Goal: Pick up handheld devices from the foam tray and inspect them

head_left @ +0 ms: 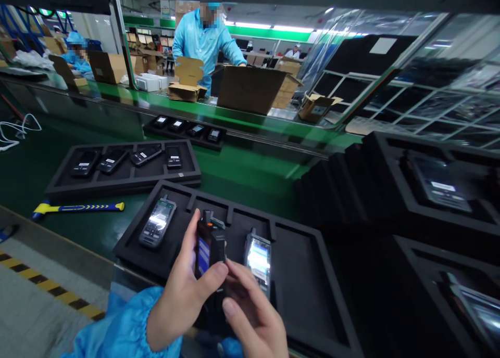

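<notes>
While your left hand (183,295) wraps its fingers shut around the black handset (209,248), your right hand (253,316) pinches its lower edge, above the foam tray (312,295), at six o'clock.

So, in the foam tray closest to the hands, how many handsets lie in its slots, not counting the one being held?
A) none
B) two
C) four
B: the near tray has one handset in its left slot and another right of the hands, while the left hand and right hand hold a third above it.
</notes>
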`<state>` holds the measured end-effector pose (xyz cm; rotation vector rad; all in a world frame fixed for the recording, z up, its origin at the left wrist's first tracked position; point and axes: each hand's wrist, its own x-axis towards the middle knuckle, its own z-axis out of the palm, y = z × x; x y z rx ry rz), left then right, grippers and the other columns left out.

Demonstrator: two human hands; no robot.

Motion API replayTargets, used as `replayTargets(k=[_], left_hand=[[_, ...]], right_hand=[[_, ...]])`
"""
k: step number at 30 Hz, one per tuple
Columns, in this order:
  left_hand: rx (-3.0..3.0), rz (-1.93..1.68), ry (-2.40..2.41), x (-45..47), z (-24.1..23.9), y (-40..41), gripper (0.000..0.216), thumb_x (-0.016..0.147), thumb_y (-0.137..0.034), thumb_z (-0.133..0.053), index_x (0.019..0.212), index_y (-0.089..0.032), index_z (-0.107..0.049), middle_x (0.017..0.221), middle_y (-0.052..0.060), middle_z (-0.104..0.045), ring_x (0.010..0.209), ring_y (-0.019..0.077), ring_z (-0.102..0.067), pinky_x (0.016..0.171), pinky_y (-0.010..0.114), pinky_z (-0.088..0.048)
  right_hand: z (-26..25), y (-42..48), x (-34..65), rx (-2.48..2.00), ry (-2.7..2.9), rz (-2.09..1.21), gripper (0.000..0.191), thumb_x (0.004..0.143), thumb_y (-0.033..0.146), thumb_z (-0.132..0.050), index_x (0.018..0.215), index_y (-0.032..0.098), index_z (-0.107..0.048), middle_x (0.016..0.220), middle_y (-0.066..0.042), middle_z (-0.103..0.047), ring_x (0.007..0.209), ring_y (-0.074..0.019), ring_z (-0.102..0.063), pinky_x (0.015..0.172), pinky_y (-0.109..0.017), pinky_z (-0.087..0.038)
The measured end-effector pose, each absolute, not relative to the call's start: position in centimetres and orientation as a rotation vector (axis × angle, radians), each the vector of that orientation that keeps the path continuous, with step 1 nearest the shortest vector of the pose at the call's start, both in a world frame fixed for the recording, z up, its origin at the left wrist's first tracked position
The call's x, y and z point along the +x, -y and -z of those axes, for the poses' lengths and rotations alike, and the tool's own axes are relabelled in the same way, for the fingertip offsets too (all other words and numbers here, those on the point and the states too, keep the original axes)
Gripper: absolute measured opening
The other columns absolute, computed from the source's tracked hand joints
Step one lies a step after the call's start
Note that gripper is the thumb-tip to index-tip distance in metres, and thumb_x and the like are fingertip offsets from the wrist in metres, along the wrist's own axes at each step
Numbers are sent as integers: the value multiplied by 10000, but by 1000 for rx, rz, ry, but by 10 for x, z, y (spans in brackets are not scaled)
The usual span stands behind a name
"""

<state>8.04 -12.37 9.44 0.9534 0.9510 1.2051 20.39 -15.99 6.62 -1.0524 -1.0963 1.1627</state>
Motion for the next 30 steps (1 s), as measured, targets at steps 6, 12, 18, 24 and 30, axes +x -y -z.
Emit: replayTargets(k=[6, 12, 18, 24, 30], left_hand=[[968, -1133, -903, 73, -96, 123, 779, 860, -445, -607, 1485, -329, -156, 1421, 66, -445, 1249, 245, -483, 1049, 343, -392], [1073, -964, -813, 57, -95, 125, 991, 761, -331, -709, 1498, -341, -45, 1421, 74, -421, 1197, 246, -510, 1026, 380, -404], [1072, -928, -833, 55, -98, 122, 1026, 739, -226, -683, 1501, -315, -2, 1401, 104, -410, 1146, 228, -533, 993, 367, -426], [1149, -922, -828, 53, -100, 120, 931, 746, -156, -669, 1480, -346, -128, 1290, 84, -503, 1027, 193, -590, 998, 387, -424], [1085, -861, -772, 49, -99, 119, 939, 728, -224, -766, 1470, -337, -202, 1237, 87, -553, 1047, 229, -607, 991, 406, -438]], right_hand=[[-54, 164, 202, -878, 1049, -1435, 571, 794, 443, -707, 1323, 366, -506, 1421, -18, -464, 1308, -222, -427, 1063, -389, -355], [-47, 163, 203, -900, 1030, -1405, 568, 753, 426, -749, 1281, 346, -557, 1402, -31, -489, 1297, -256, -442, 1062, -445, -348], [-47, 162, 201, -901, 1022, -1430, 583, 739, 439, -757, 1279, 330, -565, 1404, -42, -487, 1275, -253, -471, 1034, -407, -393], [-52, 157, 202, -896, 971, -1456, 513, 762, 422, -741, 1246, 333, -593, 1352, -38, -541, 1217, -249, -538, 1009, -410, -434], [-50, 156, 202, -909, 992, -1378, 523, 729, 494, -743, 1202, 296, -637, 1352, -60, -542, 1280, -282, -465, 1050, -448, -372]])
